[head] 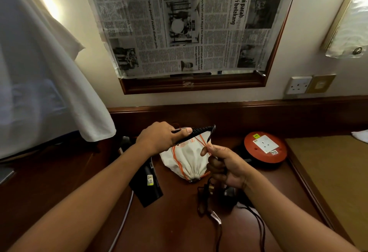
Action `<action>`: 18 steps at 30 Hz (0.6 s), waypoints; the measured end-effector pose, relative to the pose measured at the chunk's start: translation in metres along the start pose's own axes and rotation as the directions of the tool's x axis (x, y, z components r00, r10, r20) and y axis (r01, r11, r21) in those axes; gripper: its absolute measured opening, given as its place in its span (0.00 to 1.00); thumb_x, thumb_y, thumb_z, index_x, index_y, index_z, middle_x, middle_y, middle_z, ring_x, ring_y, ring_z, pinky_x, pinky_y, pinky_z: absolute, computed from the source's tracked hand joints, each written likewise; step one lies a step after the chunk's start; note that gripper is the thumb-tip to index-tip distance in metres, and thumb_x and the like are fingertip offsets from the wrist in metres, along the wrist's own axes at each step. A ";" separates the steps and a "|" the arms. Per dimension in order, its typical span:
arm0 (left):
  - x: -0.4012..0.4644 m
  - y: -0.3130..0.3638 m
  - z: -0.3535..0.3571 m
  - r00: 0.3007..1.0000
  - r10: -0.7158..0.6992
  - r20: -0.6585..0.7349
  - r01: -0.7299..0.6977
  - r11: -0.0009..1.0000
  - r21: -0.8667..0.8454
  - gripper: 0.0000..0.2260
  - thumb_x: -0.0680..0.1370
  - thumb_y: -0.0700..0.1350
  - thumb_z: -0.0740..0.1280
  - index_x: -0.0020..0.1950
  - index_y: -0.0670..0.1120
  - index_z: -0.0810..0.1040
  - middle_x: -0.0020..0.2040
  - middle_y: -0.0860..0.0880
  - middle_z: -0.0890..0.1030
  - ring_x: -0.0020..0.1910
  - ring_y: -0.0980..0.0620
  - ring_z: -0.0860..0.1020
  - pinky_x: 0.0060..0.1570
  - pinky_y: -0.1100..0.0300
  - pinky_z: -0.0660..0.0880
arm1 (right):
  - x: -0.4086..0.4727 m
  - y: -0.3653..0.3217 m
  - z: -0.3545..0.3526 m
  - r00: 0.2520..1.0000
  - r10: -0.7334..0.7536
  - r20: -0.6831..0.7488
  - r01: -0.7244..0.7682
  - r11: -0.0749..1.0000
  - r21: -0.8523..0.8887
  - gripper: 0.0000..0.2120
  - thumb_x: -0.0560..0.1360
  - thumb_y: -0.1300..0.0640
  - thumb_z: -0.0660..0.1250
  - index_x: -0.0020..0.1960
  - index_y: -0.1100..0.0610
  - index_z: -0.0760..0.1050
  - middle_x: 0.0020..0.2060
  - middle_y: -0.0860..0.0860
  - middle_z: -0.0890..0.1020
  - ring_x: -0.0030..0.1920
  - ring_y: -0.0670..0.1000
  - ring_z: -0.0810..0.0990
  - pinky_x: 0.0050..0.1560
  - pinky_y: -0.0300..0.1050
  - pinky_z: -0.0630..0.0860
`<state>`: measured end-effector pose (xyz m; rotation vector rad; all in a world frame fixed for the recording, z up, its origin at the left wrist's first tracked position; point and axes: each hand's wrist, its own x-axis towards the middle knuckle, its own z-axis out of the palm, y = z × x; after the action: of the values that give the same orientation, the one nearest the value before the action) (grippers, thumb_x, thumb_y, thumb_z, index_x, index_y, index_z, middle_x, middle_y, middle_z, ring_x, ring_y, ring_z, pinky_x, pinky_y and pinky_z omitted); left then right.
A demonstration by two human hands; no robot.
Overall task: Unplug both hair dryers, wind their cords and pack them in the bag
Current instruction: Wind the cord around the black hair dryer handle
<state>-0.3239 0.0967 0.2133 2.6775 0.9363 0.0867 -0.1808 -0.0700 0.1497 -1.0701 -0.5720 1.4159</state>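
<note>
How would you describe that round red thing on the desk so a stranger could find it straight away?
Start at the dark wooden desk below the newspaper-covered mirror. To the right of the white drawstring bag with orange cords lies the round extension reel. It is the only red, disc-shaped thing there, with a white socket plate on top.

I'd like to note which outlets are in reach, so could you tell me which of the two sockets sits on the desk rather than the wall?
The socket on the round red cord reel, lying flat on the desk; the other socket is wall-mounted.
</note>
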 end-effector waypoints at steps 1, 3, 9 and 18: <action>0.001 0.000 0.001 1.000 -0.005 -0.006 0.005 1.000 0.003 0.36 0.66 0.78 0.46 0.29 0.47 0.72 0.28 0.49 0.74 0.28 0.51 0.73 0.31 0.57 0.67 | 0.000 0.002 0.002 1.000 0.001 -0.005 -0.001 1.000 0.029 0.13 0.74 0.48 0.63 0.42 0.57 0.78 0.22 0.47 0.55 0.25 0.48 0.49 0.23 0.35 0.49; 0.002 0.001 0.004 1.000 0.000 0.011 0.001 0.999 -0.054 0.35 0.66 0.78 0.47 0.28 0.48 0.72 0.27 0.48 0.76 0.27 0.51 0.74 0.31 0.56 0.68 | -0.001 0.008 0.003 1.000 0.006 -0.006 -0.005 0.997 0.073 0.13 0.75 0.48 0.62 0.41 0.56 0.78 0.21 0.47 0.56 0.24 0.47 0.50 0.23 0.34 0.49; -0.007 -0.001 0.004 0.977 0.129 0.168 -0.045 0.902 -0.429 0.30 0.76 0.64 0.61 0.35 0.36 0.80 0.24 0.47 0.76 0.21 0.55 0.73 0.25 0.68 0.68 | 0.004 0.009 -0.013 0.998 0.047 0.034 -0.045 0.998 -0.053 0.10 0.74 0.50 0.65 0.43 0.56 0.78 0.22 0.48 0.57 0.22 0.45 0.54 0.24 0.36 0.50; 0.000 -0.009 -0.003 0.958 0.219 0.186 -0.157 0.942 -0.298 0.39 0.67 0.75 0.56 0.36 0.37 0.78 0.25 0.48 0.75 0.23 0.58 0.73 0.29 0.66 0.68 | 0.009 -0.063 -0.026 0.994 -0.063 -0.085 0.001 0.809 -0.588 0.07 0.72 0.56 0.69 0.44 0.59 0.82 0.22 0.50 0.66 0.20 0.45 0.60 0.20 0.37 0.55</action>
<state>-0.3299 0.1037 0.2134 2.4441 0.5516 -0.0300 -0.1257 -0.0576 0.1888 -1.6048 -0.9906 1.1642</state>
